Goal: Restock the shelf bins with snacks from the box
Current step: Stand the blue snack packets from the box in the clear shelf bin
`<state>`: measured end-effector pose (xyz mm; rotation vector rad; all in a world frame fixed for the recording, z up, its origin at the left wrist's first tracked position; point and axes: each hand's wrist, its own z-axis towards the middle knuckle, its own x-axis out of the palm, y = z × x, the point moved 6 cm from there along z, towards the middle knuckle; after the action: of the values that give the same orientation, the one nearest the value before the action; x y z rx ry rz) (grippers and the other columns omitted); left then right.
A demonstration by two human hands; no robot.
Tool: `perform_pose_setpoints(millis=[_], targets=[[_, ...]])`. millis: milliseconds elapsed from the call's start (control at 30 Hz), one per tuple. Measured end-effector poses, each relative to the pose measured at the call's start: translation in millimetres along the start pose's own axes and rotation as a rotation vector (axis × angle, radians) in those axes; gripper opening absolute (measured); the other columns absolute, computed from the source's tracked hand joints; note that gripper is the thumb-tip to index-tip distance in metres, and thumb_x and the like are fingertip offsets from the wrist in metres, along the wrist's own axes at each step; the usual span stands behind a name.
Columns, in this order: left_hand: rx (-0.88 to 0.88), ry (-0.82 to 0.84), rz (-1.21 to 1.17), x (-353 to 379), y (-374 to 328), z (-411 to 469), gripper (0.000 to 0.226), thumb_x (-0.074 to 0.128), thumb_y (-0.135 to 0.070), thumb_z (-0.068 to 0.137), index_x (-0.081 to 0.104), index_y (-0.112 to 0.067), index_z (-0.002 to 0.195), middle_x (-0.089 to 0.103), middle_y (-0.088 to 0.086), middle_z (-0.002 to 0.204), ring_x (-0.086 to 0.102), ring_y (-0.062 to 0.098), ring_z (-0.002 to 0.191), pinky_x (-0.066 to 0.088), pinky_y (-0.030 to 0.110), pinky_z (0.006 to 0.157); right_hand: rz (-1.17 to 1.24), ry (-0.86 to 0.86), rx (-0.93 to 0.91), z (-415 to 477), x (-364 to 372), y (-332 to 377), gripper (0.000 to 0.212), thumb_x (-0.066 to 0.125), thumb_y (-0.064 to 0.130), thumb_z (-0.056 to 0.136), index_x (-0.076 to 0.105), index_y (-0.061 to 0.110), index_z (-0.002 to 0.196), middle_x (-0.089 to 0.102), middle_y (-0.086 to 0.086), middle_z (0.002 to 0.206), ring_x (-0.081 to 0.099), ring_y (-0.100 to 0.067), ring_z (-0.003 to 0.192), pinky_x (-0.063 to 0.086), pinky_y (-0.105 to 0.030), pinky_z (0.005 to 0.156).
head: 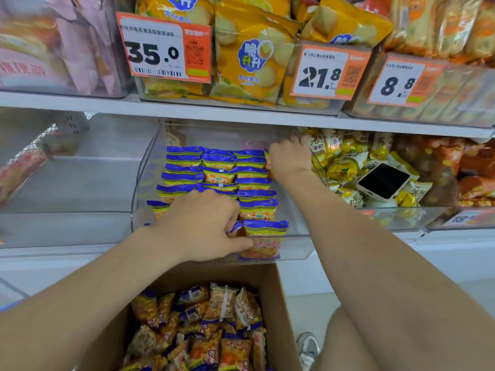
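A clear plastic bin [297, 247] on the lower shelf holds rows of upright blue-and-orange snack packets [254, 183]. My left hand [203, 223] is inside the bin near its front, fingers curled around packets in the front rows. At the bin's back right corner my right hand [289, 159] rests with its fingers on a packet standing there. Below the shelf stands an open cardboard box [273, 290] with several loose packets [214, 330] of the same snack.
A phone [384, 180] lies on yellow snack bags in the bin to the right. Left of the clear bin is a bare shelf bay [80, 183]. The upper shelf carries yellow chip bags [251, 57] and price tags. A shoe [308, 346] is on the floor beside the box.
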<state>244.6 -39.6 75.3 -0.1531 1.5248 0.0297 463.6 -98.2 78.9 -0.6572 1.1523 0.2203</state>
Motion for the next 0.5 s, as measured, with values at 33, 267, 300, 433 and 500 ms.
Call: perform_pose_setpoints(millis=[33,267,300,433,500], targets=[[-0.003,-0.034,-0.015,-2.3,-0.3,-0.8,0.055,0.055,-0.084,0.084,0.053,-0.029,0.081,0.058,-0.011,0.079,0.053,0.007,0.074,0.04,0.03,0.058,0.019,-0.007,-0.008,-0.2,-0.3,0.6,0.028,0.052,0.013,0.101,0.068,0.017,0.125,0.067,-0.012,0.13,0.055,-0.035,0.129,0.035,-0.042,0.111],[0.0,-0.091,-0.024,4.8,1.2,-2.3,0.052,0.042,-0.082,0.09,0.052,-0.032,0.094,0.053,-0.012,0.094,0.056,0.009,0.081,0.045,0.03,0.059,0.245,0.132,-0.022,-2.8,13.3,3.8,0.025,0.053,0.003,0.102,0.064,0.005,0.125,0.065,-0.021,0.127,0.065,-0.042,0.118,0.054,-0.045,0.092],[0.003,-0.102,-0.027,5.0,1.9,-3.1,0.051,0.041,-0.082,0.091,0.053,-0.032,0.095,0.054,-0.012,0.095,0.056,0.009,0.081,0.045,0.03,0.059,0.289,0.165,-0.048,-3.9,16.8,6.0,0.023,0.056,0.004,0.101,0.063,0.006,0.123,0.064,-0.021,0.127,0.065,-0.042,0.118,0.053,-0.046,0.093],[0.014,-0.126,-0.045,5.1,5.8,-11.2,0.043,0.044,-0.074,0.095,0.055,-0.033,0.106,0.056,-0.014,0.101,0.058,0.01,0.089,0.049,0.031,0.067,0.452,0.249,-0.106,-19.6,14.2,2.9,0.018,0.064,0.01,0.094,0.062,0.007,0.111,0.066,-0.022,0.12,0.064,-0.042,0.114,0.051,-0.04,0.089],[0.02,-0.167,-0.072,0.2,5.5,-19.3,0.036,0.049,-0.066,0.097,0.055,-0.034,0.111,0.055,-0.013,0.104,0.057,0.011,0.095,0.052,0.033,0.073,0.542,0.167,-0.058,-35.2,-0.9,-12.6,0.018,0.063,0.008,0.093,0.063,0.006,0.111,0.067,-0.024,0.116,0.064,-0.042,0.111,0.051,-0.038,0.085]])
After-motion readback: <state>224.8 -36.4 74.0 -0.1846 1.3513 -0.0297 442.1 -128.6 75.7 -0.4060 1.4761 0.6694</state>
